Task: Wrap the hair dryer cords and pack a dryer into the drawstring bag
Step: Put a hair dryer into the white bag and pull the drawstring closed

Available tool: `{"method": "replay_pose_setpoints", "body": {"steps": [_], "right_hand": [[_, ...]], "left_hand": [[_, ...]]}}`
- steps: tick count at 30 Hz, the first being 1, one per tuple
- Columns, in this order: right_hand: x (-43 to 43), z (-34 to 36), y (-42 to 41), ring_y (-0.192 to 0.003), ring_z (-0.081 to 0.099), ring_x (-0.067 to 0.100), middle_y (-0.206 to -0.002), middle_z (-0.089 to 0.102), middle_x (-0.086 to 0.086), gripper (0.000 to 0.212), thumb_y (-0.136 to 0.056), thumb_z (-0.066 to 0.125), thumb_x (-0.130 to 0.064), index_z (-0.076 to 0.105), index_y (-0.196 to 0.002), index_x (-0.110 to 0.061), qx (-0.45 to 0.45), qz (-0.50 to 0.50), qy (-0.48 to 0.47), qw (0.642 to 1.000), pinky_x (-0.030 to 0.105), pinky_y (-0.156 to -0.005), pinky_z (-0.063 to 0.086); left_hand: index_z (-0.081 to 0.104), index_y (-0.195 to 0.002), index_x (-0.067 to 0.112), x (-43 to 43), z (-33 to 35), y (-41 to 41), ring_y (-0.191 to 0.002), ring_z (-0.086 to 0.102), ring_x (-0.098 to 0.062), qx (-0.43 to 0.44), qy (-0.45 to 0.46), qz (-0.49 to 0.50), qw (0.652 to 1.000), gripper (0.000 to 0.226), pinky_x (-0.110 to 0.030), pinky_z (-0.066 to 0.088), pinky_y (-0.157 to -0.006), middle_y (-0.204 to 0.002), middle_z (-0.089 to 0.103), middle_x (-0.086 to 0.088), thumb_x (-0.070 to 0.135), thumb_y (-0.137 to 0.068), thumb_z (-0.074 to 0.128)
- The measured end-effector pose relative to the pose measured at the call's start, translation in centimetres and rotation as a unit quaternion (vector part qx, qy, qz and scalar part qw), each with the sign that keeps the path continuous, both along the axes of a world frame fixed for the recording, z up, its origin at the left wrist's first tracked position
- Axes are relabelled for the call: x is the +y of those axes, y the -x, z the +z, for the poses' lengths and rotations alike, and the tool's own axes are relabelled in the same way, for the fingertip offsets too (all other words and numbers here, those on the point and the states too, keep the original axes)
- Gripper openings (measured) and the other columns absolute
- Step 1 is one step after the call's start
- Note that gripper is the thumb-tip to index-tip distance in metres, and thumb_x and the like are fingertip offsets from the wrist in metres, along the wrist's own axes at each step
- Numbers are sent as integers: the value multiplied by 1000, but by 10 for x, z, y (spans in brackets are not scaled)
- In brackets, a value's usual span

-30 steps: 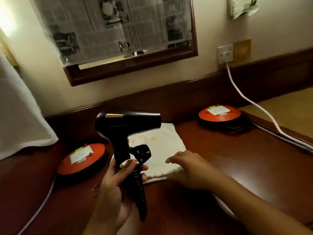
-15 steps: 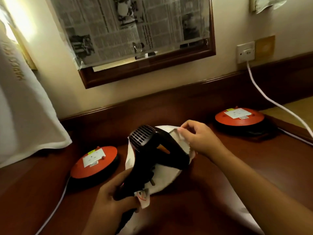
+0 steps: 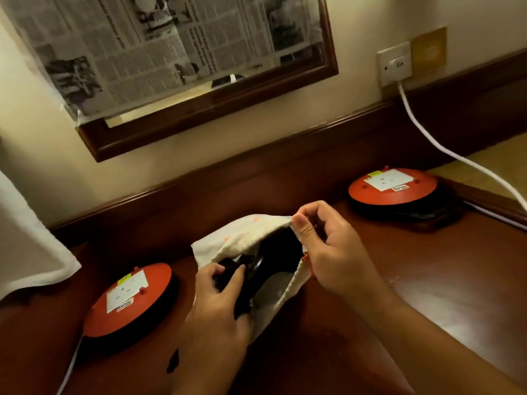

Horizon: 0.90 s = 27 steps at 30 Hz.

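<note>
Black hair dryer (image 3: 274, 253) lies mostly inside the white drawstring bag (image 3: 242, 239) — mouth open; handle protruding

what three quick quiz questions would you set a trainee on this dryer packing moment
1. True or false: the hair dryer lies wholly outside the drawstring bag.
2. Multiple choice: what does the right hand pinch? A the bag's rim; B the wall plug; C a towel.
3. Short answer: how many orange discs sit on the desk?

Key: 1 false, its body is already in the bag's open mouth; 2 A; 3 two.
</note>
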State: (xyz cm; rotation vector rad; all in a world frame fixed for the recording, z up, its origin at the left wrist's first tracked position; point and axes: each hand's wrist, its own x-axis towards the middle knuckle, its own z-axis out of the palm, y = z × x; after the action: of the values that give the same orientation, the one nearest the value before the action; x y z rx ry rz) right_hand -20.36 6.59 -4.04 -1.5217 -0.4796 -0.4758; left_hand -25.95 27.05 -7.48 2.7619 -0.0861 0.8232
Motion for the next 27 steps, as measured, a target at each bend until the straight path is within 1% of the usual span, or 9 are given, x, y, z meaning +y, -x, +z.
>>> {"method": "replay_pose_setpoints", "body": {"steps": [4,8,11,14,15,19,23,25,27], "right_hand": [[6,-13,-2,-65,56,19,-75,62,3,14,-102,49,-39,56,-95,-28,11,-5,91,996,42,-58,48],[2,-29,-16,-51,45,9,-61,54,-2,15,-101,49,-40,52,-93,-28,57,-51,136,988,35,-50,35],[-4,-32,-22,-63,54,11,-70,62,-3,19,-94,60,-47,56,-89,-29,68,-71,139,985,35,-55,43],[-9,-29,-24,-74,61,8,-77,67,-9,16,-88,69,-44,64,-86,-29,60,-86,104,989,30,-59,49],[-9,-28,-23,-75,62,7,-77,68,-10,15,-88,70,-42,67,-86,-28,44,-95,91,990,30,-60,50],[-3,-25,-14,-74,65,9,-79,67,-10,15,-91,65,-38,64,-96,-24,-44,-112,68,990,40,-61,54],[-1,-24,-8,-68,61,15,-75,61,-7,17,-95,61,-38,59,-102,-23,-94,-125,55,986,40,-55,52],[-2,-25,-7,-67,60,21,-74,60,-3,18,-95,59,-41,57,-102,-25,-86,-116,47,988,44,-55,52],[-1,-26,-8,-68,59,22,-75,60,-1,16,-95,59,-42,56,-100,-27,-74,-105,35,991,47,-57,51]], "left_hand": [[53,-133,35,-25,5,-13,-100,65,-23,35,-57,71,995,72,-32,61,-62,-142,33,0,13,-71,82],[50,-128,33,-37,-3,-12,-121,56,-25,66,-91,45,993,64,-35,61,-75,-146,28,-5,13,-71,74],[42,-137,39,-34,-12,-5,-127,54,-22,71,-67,-6,995,74,-29,60,-84,-151,18,-2,29,-75,80],[37,-141,41,-28,-12,8,-96,69,-16,56,-13,-6,998,85,-18,48,-65,-138,30,3,47,-70,84],[32,-141,43,-28,-10,12,-93,69,-13,55,-8,9,998,86,-17,43,-64,-134,35,6,55,-71,80],[10,-151,43,-26,-5,12,-115,63,-12,114,-34,30,992,92,-29,54,-83,-135,56,13,70,-78,57],[24,-140,52,-30,11,1,-111,66,-16,205,63,-27,976,81,-38,58,-87,-130,65,10,65,-68,58],[35,-135,50,-31,15,2,-101,67,-13,200,74,-46,976,68,-37,59,-81,-120,69,10,59,-72,60],[33,-141,49,-33,12,7,-101,66,-11,157,51,-40,985,69,-38,59,-77,-119,68,12,55,-77,58]]}}
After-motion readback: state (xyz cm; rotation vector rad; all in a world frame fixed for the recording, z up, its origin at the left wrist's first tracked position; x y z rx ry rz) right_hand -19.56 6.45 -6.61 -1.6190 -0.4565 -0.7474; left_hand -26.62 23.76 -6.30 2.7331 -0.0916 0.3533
